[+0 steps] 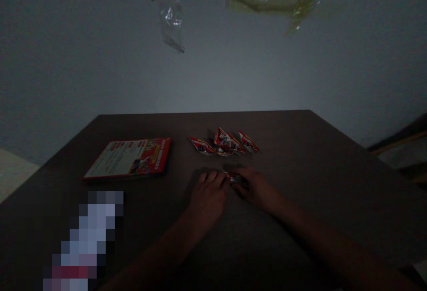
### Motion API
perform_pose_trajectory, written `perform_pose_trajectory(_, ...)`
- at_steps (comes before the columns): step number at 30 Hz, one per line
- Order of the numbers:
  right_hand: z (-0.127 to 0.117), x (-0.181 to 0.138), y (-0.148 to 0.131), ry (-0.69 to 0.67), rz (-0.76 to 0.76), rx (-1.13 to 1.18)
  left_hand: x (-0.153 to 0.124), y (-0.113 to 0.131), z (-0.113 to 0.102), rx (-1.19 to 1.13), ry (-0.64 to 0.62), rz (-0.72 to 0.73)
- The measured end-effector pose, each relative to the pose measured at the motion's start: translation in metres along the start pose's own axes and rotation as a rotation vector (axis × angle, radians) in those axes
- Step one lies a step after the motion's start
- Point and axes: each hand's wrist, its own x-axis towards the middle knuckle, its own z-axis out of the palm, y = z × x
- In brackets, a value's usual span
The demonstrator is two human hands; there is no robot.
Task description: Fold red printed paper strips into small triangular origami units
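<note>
On the bench (300,149), near the red packets (222,141), held a small red-and-white piece (235,178) in the right hand (256,185) and curled the left hand (209,194) beside it with uncertain grip; probably shaped it, needing steadiness next.

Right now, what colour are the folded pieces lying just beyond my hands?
The folded pieces look mainly red with pale print; the head view shows them best.
</note>
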Motion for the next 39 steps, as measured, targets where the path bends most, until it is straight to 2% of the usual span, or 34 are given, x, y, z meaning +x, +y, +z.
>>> perform_pose_trajectory(13, -0.0018, 0.0006, -0.0019, -0.025, 0.041, 0.011, -0.0042, 0.0021, -0.0033, 0.019, -0.030, -0.011)
perform_pose_trajectory(31, 0.0005, 0.0013, -0.0001, 0.001, 0.042, 0.020, 0.0002, -0.0010, -0.0046, -0.038, 0.045, -0.144)
perform_pose_trajectory(39, 0.0018, 0.0023, 0.0000, 0.010, 0.035, 0.045, 0.0007, -0.0045, -0.0062, -0.042, 0.040, -0.133)
